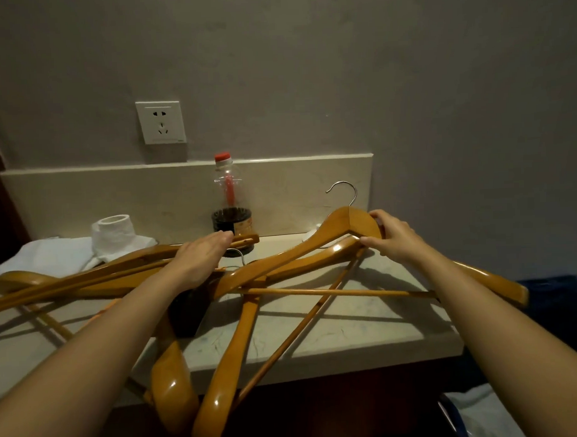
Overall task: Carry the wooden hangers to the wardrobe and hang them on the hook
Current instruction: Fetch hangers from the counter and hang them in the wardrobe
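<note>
- Pinching top hanger (346, 220) by its peak, right grip (392, 237) had fingers curled.
- Left grip (200, 257) lay flat, fingers straight, on other hangers (170, 386) crossed on worktop (366, 317).

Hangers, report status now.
Right hand grips top hanger by its neck. Left hand flat on the pile. All on counter; bottle close behind.

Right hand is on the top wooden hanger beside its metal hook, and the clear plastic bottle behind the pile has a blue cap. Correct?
Not quite: the head view shows a red cap on the clear plastic bottle. The right hand does grip the top glossy wooden hanger beside its metal hook.
</note>
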Demonstrator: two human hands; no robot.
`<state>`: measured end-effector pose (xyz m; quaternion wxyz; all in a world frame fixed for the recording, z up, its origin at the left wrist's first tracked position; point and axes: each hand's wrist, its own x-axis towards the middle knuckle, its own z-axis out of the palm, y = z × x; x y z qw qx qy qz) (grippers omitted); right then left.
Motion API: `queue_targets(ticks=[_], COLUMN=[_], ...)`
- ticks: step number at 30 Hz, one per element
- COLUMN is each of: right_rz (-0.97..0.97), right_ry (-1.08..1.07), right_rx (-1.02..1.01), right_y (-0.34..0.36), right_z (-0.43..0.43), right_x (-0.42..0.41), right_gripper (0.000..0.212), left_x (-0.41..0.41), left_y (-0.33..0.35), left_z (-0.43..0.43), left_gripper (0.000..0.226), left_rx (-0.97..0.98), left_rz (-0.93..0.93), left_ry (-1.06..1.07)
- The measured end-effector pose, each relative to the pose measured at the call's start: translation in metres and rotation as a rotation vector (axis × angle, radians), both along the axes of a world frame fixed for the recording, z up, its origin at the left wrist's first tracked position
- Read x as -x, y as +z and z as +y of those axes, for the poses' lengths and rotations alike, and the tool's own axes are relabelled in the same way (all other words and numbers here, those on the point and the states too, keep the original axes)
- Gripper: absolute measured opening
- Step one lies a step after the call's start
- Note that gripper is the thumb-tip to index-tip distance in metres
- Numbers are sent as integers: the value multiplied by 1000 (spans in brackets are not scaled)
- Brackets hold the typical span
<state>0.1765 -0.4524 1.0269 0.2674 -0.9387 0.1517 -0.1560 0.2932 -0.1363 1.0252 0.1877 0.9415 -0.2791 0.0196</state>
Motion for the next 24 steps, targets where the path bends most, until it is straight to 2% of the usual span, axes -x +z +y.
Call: queue_targets(ticks=[10, 16, 20, 24], right_rz=[-93, -200, -227, -234], right_ry=[152, 129, 42, -72], right_rx=[-33, -131, -145, -102], right_y=[37, 45, 48, 52], right_z=[57, 93, 112, 130], right_x=[-20, -47, -67, -84], right_gripper=[56, 53, 55, 55], left_x=[-45, -83, -107, -139], left_y=[14, 7, -3, -12], left_z=[83, 133, 146, 152], left_gripper=[54, 39, 56, 55], left_rx=[232, 205, 86, -3], left_rz=[73, 156, 192, 203], left_ry=[173, 191, 232, 204])
